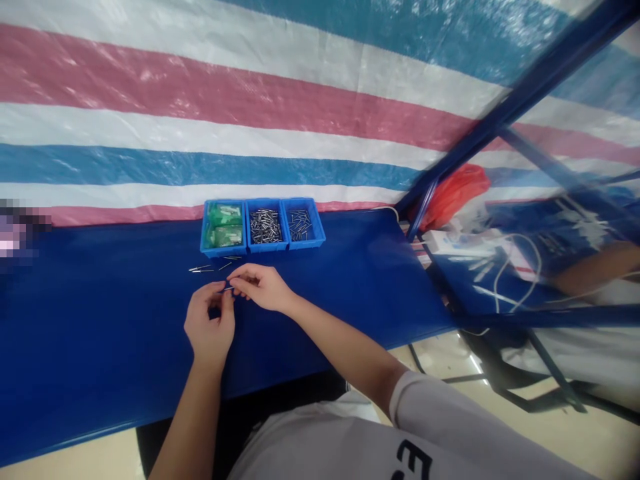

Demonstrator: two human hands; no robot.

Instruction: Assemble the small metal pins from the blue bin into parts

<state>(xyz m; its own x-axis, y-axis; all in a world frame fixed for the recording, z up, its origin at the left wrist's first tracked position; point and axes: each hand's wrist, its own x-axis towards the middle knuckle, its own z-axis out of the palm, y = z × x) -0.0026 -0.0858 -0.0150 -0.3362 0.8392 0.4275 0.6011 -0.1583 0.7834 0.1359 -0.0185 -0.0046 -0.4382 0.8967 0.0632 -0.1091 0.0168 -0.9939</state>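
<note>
My left hand [209,321] is closed, pinching a thin metal pin [229,289] between thumb and fingertips. From the right, my right hand [263,287] is closed on the same pin, its fingertips meeting those of the left. The pin is small, and the fingers cover most of it, so its exact kind cannot be made out. Just beyond the hands, several loose slim metal pieces [201,270] lie on the blue table [320,313]. Behind them stand three joined blue bins: one with green packets [225,235], one full of metal pins [266,227], one with fewer screw-like pieces [299,225].
A striped plastic sheet [210,127] hangs behind the table. To the right are a blue metal frame [480,133], a red plastic bag [457,193] and a second surface with a white box [463,241] and cables. A pixelated patch covers the left edge.
</note>
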